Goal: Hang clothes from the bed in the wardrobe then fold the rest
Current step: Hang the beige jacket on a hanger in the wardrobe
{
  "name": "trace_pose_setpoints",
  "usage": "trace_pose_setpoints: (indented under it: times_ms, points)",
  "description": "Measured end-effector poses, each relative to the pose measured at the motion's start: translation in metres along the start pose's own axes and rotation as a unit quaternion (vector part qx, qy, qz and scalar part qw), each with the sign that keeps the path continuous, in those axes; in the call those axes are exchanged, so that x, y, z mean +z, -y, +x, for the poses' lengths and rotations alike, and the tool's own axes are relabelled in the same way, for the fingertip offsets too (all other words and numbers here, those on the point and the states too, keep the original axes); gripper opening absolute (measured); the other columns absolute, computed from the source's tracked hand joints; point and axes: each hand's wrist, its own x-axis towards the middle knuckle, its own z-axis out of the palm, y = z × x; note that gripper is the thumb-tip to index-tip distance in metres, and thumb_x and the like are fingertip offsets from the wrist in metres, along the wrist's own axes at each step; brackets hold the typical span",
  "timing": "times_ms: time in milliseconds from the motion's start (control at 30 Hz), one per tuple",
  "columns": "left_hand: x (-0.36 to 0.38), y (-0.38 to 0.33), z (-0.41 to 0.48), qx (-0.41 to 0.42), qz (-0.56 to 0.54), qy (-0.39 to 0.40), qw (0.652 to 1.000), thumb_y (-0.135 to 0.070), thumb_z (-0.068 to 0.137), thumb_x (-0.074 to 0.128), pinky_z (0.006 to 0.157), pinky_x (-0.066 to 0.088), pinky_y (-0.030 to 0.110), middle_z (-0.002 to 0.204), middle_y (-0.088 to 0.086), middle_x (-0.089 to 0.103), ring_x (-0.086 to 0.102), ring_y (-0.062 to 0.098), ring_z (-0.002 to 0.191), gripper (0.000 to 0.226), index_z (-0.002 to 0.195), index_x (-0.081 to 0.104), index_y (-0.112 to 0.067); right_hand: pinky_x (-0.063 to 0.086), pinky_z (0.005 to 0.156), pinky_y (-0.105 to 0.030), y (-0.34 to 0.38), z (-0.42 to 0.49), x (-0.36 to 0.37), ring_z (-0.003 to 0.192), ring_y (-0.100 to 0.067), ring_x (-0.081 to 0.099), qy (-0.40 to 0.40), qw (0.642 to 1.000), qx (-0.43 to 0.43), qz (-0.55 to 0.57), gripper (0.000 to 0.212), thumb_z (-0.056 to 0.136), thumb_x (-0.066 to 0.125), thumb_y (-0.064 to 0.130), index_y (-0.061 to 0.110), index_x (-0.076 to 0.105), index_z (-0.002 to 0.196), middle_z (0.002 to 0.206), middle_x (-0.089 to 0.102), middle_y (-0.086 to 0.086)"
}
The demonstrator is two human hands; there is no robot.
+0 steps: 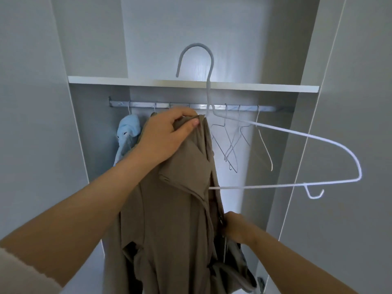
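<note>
At centre frame our left hand [167, 136] pinches the top of the tan garment [169, 219], fingers [192, 123] closed on the cloth beside the white hanger [297, 134]. Lower right, our right hand [237, 227] grips the garment's edge. Behind, empty hangers [233, 141] dangle from the wardrobe rail [199, 106].

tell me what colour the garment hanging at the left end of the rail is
Light blue garment, best seen in the head view.
</note>
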Motion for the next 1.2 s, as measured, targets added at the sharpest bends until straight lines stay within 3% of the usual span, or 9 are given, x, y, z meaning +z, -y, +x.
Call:
trace_pose_setpoints:
  times_ms: [133, 267, 367, 467, 567, 633, 767, 933, 1200]
  points:
    - [-0.024, 0.021, -0.009, -0.005, 0.006, 0.01, 1.0, -0.014, 0.089, 0.06, 0.074, 0.034, -0.003, 0.084, -0.026, 0.056, 0.052, -0.02, 0.081, 0.014, 0.093, 0.06, -0.028, 0.049, 0.069, -0.028, -0.023, 0.014, -0.019, 0.076, -0.02, 0.062, -0.095, 0.975, 0.029, 0.201, 0.018, 0.092, 0.049, 0.006, -0.002, 0.065, 0.094, 0.09, 0.068, -0.017]
    - [-0.043, 0.048, -0.022, -0.023, 0.036, 0.006, 0.999, -0.009, 0.085, 0.065, 0.074, 0.038, 0.0, 0.074, -0.027, 0.061, 0.054, -0.02, 0.077, 0.011, 0.094, 0.07, -0.012, 0.045, 0.041, -0.012, -0.032, 0.01, -0.043, 0.045, -0.011, 0.059, -0.191, 0.85, 0.051, 0.489, 0.029, 0.092, 0.05, -0.001, 0.006, 0.057, 0.065, 0.046, 0.06, 0.0]
    - [-0.052, 0.051, -0.029, 0.003, 0.053, 0.023, 0.998, -0.015, 0.082, 0.067, 0.077, 0.038, -0.002, 0.08, -0.045, 0.058, 0.053, -0.023, 0.08, 0.035, 0.085, 0.068, -0.05, 0.05, 0.057, -0.02, -0.036, 0.007, -0.063, 0.059, -0.017, 0.057, -0.209, 0.878, 0.048, 0.428, 0.032, 0.092, 0.056, 0.016, 0.012, 0.061, 0.061, 0.062, 0.064, -0.007]
    - [-0.057, 0.048, -0.031, 0.013, 0.069, 0.048, 0.996, -0.024, 0.08, 0.062, 0.075, 0.035, -0.004, 0.084, -0.051, 0.053, 0.051, -0.026, 0.082, 0.047, 0.082, 0.055, -0.07, 0.042, 0.05, -0.022, -0.04, 0.003, -0.077, 0.058, -0.015, 0.054, -0.222, 0.906, 0.051, 0.356, 0.032, 0.09, 0.06, 0.027, 0.011, 0.065, 0.062, 0.055, 0.06, 0.0]
    - [-0.053, 0.056, -0.03, 0.037, 0.118, 0.058, 0.991, -0.026, 0.079, 0.061, 0.073, 0.038, 0.001, 0.083, -0.05, 0.053, 0.052, -0.022, 0.08, 0.017, 0.084, 0.071, -0.039, 0.036, 0.054, -0.026, -0.04, 0.004, -0.082, 0.059, -0.019, 0.05, -0.279, 0.918, 0.061, 0.274, 0.035, 0.091, 0.056, 0.027, 0.014, 0.062, 0.059, 0.056, 0.055, -0.002]
    - [-0.051, 0.059, -0.031, 0.049, 0.157, 0.058, 0.985, -0.033, 0.079, 0.06, 0.069, 0.047, 0.02, 0.076, -0.038, 0.06, 0.056, -0.006, 0.077, 0.023, 0.082, 0.073, -0.013, 0.035, 0.061, -0.027, -0.04, 0.001, -0.085, 0.065, -0.022, 0.05, -0.306, 0.914, 0.067, 0.258, 0.028, 0.093, 0.053, 0.025, 0.013, 0.066, 0.071, 0.061, 0.055, -0.003]
    - [-0.045, 0.057, -0.039, 0.104, 0.233, 0.089, 0.963, -0.041, 0.08, 0.049, 0.049, 0.051, 0.032, 0.072, 0.0, 0.07, 0.063, 0.013, 0.064, 0.038, 0.076, 0.073, -0.013, 0.036, 0.061, -0.027, -0.049, -0.004, -0.091, 0.07, -0.026, 0.054, -0.331, 0.899, 0.055, 0.281, 0.028, 0.092, 0.054, 0.021, 0.001, 0.069, 0.081, 0.069, 0.058, -0.009]
    - [-0.01, 0.045, -0.049, 0.083, 0.203, 0.115, 0.969, -0.043, 0.081, 0.047, 0.054, 0.052, 0.028, 0.073, -0.003, 0.07, 0.065, 0.015, 0.065, 0.036, 0.078, 0.073, -0.017, 0.045, 0.045, -0.016, -0.03, -0.006, -0.092, 0.052, -0.011, 0.057, -0.289, 0.838, 0.047, 0.46, 0.022, 0.089, 0.059, 0.017, 0.007, 0.065, 0.07, 0.062, 0.062, -0.003]
    - [0.056, 0.037, -0.074, 0.0, 0.125, 0.148, 0.981, -0.026, 0.084, 0.067, 0.064, 0.039, 0.017, 0.083, -0.008, 0.068, 0.058, 0.006, 0.075, 0.007, 0.086, 0.071, -0.021, 0.047, 0.051, -0.014, 0.018, -0.015, -0.09, 0.055, -0.01, 0.062, -0.203, 0.843, -0.083, 0.491, 0.03, 0.089, 0.055, 0.01, 0.016, 0.068, 0.063, 0.057, 0.066, 0.004]
